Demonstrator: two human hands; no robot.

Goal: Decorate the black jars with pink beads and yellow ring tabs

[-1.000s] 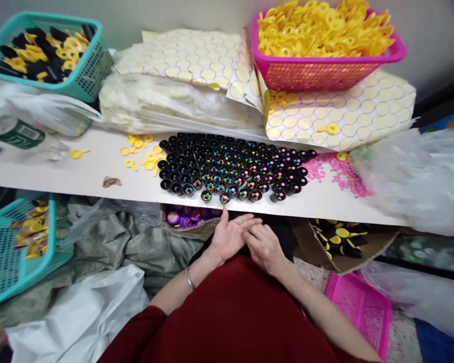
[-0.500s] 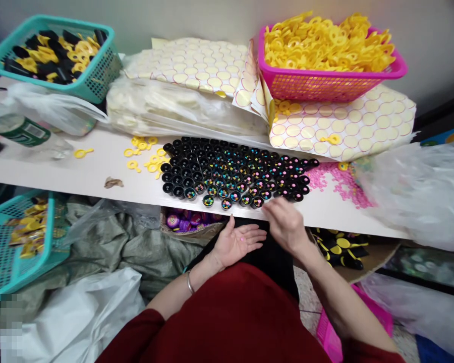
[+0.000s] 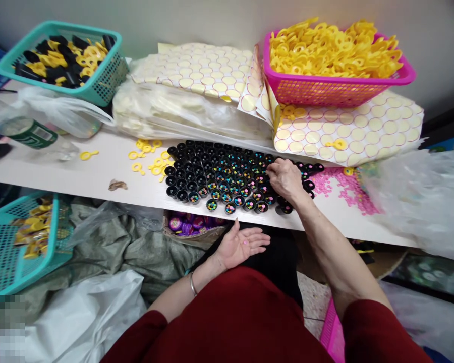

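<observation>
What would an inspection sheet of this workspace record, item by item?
Surface: long white tabletop, bare in places.
Things: small round black cups packed together, many holding coloured beads; tiny pink beads loose to their right.
Clutter: crumpled brown scrap, clear plastic bottle with green label, loose yellow plastic rings with handles.
Hands: left palm up before the front edge, pink on the palm; right over the cups, fingertips' contents unclear.
Cables: thin dark strand at far left, possibly one.
Surroundings: turquoise plastic basket behind left, pink plastic basket behind right.
</observation>
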